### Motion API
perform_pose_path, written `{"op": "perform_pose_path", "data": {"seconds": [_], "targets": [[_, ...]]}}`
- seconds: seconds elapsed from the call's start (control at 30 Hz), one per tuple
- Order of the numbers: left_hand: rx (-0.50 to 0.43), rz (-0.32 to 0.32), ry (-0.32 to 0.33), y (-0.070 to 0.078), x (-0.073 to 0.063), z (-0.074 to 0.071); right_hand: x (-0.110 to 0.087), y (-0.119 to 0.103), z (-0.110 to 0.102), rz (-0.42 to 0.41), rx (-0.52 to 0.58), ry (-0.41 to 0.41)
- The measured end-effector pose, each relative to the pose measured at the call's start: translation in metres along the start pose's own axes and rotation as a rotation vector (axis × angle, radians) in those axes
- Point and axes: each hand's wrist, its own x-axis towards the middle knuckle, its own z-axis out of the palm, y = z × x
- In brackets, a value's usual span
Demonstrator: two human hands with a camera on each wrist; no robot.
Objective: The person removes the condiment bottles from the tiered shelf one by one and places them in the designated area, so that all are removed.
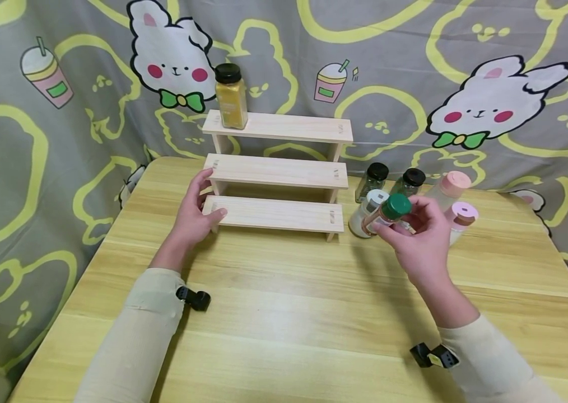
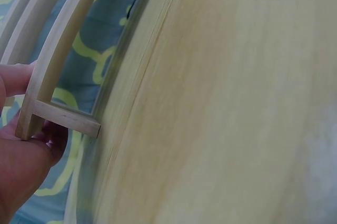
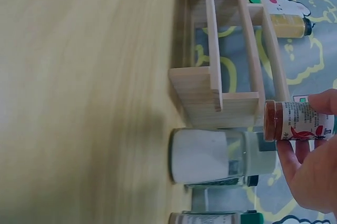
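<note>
My right hand point(image 1: 422, 240) holds a small spice jar point(image 1: 396, 206) with a green cap, raised and tilted. In the right wrist view the spice jar point(image 3: 303, 120) shows reddish-brown contents and a label with red chilies. My left hand point(image 1: 194, 215) grips the left end of a three-step wooden rack point(image 1: 276, 214), its thumb over the lowest step. The left wrist view shows the fingers around that end of the rack point(image 2: 58, 50). On the top step, at the left, stands a jar of yellow powder point(image 1: 232, 103) with a black lid.
Right of the rack stand a white-lidded jar of white contents point(image 3: 200, 154), two black-lidded jars point(image 1: 376, 172) point(image 1: 413, 178), a pink-capped bottle point(image 1: 455, 183) and a lilac-capped one point(image 1: 464, 212). Another green-capped jar point(image 3: 205, 219) shows low in the right wrist view. A patterned curtain point(image 1: 284, 61) hangs behind the table point(image 1: 264, 336).
</note>
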Motion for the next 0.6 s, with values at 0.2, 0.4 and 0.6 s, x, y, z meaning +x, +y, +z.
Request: {"op": "perform_pose_path", "data": {"seconds": [0.2, 0.4, 0.6], "targets": [[0.005, 0.001, -0.002, 0.000, 0.000, 0.000, -0.005, 0.011, -0.002, 0.000, -0.023, 0.010], [0.002, 0.000, 0.000, -0.001, 0.000, 0.000, -0.010, 0.021, -0.004, 0.028, -0.025, 0.003], [0.003, -0.004, 0.003, 0.001, 0.000, 0.001, -0.015, 0.031, -0.005, 0.048, -0.064, 0.002]]}}
